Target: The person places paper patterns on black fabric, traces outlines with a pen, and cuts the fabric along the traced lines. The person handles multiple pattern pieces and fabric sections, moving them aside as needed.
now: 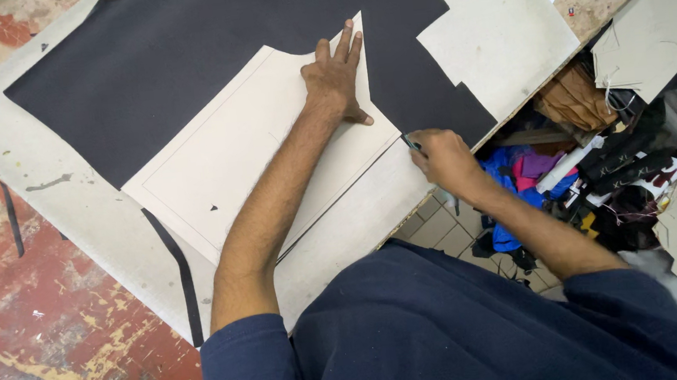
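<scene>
Pressing a stiff, light card pattern (242, 150) flat under the spread left hand (335, 81), over limp black material (173, 48), the closed right hand (444, 158) grips a small cutting tool (411, 144) at its corner.

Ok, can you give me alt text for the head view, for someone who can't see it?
The person's left hand presses flat on a pale card pattern piece laid on black sheet material, while the right hand grips a small dark cutting tool at the pattern's lower right corner. Beside the worn workbench, coloured scraps fill a bin.
</scene>
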Demonstrator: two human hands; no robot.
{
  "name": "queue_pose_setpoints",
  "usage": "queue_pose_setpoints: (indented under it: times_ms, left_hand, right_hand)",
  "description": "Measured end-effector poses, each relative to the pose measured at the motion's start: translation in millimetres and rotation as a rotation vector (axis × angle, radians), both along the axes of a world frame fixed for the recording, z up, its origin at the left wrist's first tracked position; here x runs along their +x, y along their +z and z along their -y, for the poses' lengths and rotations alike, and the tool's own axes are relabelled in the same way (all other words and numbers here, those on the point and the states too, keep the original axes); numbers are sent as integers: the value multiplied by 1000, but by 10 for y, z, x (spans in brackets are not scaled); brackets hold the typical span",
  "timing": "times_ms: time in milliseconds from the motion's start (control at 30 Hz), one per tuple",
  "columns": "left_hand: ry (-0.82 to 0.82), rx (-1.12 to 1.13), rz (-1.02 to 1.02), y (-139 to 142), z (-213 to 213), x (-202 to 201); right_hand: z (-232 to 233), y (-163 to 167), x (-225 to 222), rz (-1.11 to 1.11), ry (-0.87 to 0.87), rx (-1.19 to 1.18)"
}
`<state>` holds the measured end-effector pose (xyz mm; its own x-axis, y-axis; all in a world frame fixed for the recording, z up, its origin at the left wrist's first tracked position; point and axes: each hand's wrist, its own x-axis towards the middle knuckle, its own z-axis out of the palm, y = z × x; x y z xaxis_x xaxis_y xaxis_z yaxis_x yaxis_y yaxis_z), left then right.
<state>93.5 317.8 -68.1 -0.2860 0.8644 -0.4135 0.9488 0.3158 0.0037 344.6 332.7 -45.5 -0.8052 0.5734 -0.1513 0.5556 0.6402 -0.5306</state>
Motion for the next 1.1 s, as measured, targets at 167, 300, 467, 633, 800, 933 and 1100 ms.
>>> queue_pose_setpoints:
  times_ms: [167,300,467,633,800,933,1100]
  left_hand:
    - [-9,-9,-26,9,-4,19]
    - [-31,33,-28,44,-11,15]
    - [16,213,6,55,111,51]
    - [253,659,228,-144,450,286]
    - [356,938,229,-256,581,494]
    - [580,898,212,-149,575,616]
    - [723,819,209,-26,506,545]
  right_hand:
    - [513,-98,-142,-218,-284,-68]
    - [351,9,-36,-100,-217,-154]
    - [-431,434,106,33,-176,-522]
    - [-716,631,-349,-299,-114,-165]
    - [-612,271,-1550,-499,216,87]
    - [-583,-40,-2193,-575,316,38]
    - [-668,-171,-2366,-497,311,59]
